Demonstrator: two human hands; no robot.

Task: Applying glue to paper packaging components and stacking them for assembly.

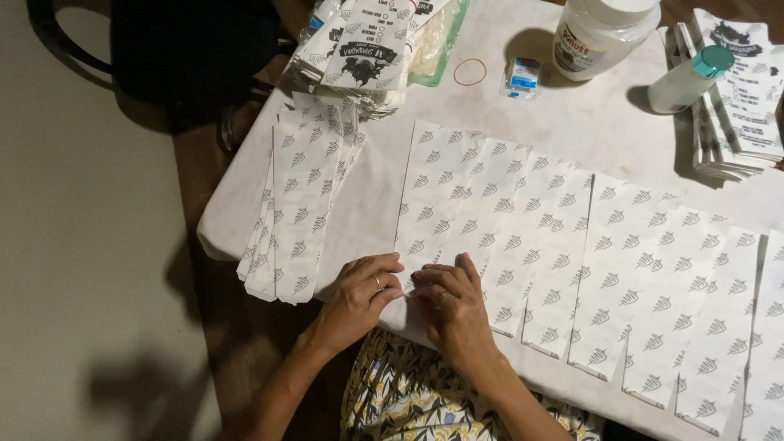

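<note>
One white-covered table (572, 122) carries the whole work area. Across its near half lies a fanned row of patterned paper bags (621, 269), overlapping edge over edge from the centre to the right border. A second fanned stack of the same bags (298, 212) hangs over the left table edge; judged from this, part of the supply is already spread and part is not. Printed bag piles (359, 57) sit at the far side, with another pile (739, 98) at far right. Smaller items follow: a white jar (600, 33), a teal-capped bottle (690, 77), a rubber band (469, 72). Left hand (359, 298) and right hand (449, 306) meet at the near end of the leftmost spread bag (429, 212), fingertips pressed together, pinching its bottom edge.
</note>
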